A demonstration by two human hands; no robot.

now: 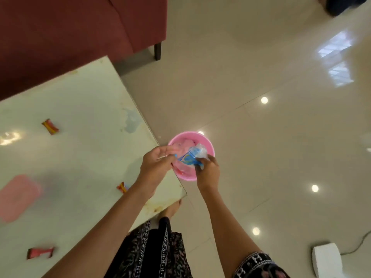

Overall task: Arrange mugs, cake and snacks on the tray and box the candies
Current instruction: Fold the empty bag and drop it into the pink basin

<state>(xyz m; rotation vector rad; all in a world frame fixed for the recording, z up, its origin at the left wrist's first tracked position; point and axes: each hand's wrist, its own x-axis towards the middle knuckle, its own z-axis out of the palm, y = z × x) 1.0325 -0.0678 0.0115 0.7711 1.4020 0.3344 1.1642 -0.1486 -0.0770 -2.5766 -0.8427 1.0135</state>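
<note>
My left hand (155,163) and my right hand (208,171) both grip a blue and clear plastic wrapper (192,156) over a pink bucket (206,144) that stands on the floor beside the table corner. Pinkish wrappers lie inside the bucket. On the pale glass table (80,149) lie three wrapped candies: one orange-red candy (50,127) at the far left, one small candy (122,187) near my left forearm, and one pink candy (40,252) at the near edge. A pink flat lid or box (19,197), blurred, sits at the table's left.
A dark red sofa (80,33) stands behind the table. Glossy beige floor tiles spread to the right. A white block (327,259) with a cable sits on the floor at lower right. My foot (172,208) shows under the table corner.
</note>
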